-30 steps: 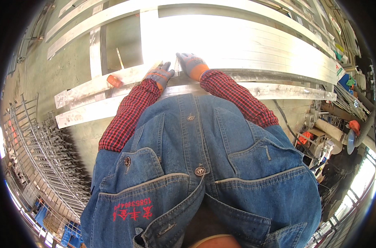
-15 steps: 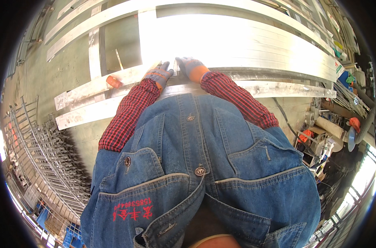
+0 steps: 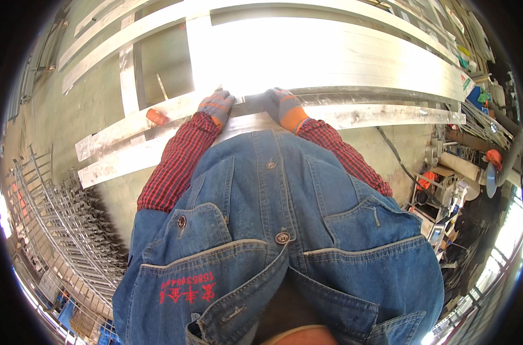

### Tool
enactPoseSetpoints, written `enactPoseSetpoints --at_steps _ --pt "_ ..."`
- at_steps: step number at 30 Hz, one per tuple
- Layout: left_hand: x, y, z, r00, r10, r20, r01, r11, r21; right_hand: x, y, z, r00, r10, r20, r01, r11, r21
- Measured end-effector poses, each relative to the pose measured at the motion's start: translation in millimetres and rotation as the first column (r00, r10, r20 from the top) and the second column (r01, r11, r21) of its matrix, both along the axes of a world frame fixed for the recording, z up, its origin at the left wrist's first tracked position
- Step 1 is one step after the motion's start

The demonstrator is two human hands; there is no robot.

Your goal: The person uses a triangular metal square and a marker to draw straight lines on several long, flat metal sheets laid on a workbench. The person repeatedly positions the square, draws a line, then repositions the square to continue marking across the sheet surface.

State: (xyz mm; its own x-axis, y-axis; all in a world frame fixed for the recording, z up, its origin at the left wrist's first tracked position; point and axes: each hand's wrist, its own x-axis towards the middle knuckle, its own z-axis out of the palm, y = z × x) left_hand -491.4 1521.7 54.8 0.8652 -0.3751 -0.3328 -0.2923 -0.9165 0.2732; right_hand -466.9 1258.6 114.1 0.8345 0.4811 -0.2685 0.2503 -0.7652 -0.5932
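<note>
My left hand (image 3: pixel 217 106), in a grey and orange work glove, rests at the near side of a bright stack of long metal profiles (image 3: pixel 330 57). Its fingers are curled together against the metal, and what they hold, if anything, is hidden. A little to the right, my right hand (image 3: pixel 285 109), gloved alike, reaches over the gap between the stack and a near metal bar (image 3: pixel 382 115). Its fingers bend downward, the tips lost in blur and glare. A short orange-red object (image 3: pixel 157 117) lies on a metal bar left of my left hand.
More long bars cross the far side. A metal crosspiece (image 3: pixel 128 80) runs beneath them at left. Metal racks (image 3: pixel 60 230) stand at lower left. Tools, a rolled tan cylinder (image 3: pixel 458 165) and a dark cable (image 3: pixel 396 155) are at right.
My right hand has moved right and slightly nearer, widening the space between my hands. The left hand has shifted slightly, its thumb now closer to the fingers.
</note>
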Motion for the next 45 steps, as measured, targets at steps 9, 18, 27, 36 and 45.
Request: enactPoseSetpoints --at_steps 9,18,27,36,45 --pt "-42 -4 31 0.973 0.187 0.133 -0.166 0.974 -0.152 -63 -31 -23 0.953 -0.301 0.025 0.290 0.934 0.210" --pt "-70 -80 17 0.976 -0.126 0.177 0.192 0.881 -0.433 -53 -54 -6 0.879 -0.288 -0.381 0.338 0.938 0.072" --pt "-59 -151 24 0.958 -0.264 0.115 0.288 0.893 -0.346 -55 -140 -8 0.953 -0.105 -0.284 0.194 0.932 0.307" --pt "-65 -276 47 0.937 -0.162 0.309 0.238 0.945 -0.226 -66 -308 -64 0.862 -0.081 0.500 -0.055 0.967 0.251" --pt "-48 -395 43 0.848 -0.341 0.405 0.449 0.869 -0.208 -138 -431 -46 0.843 -0.295 0.450 0.171 0.940 0.296"
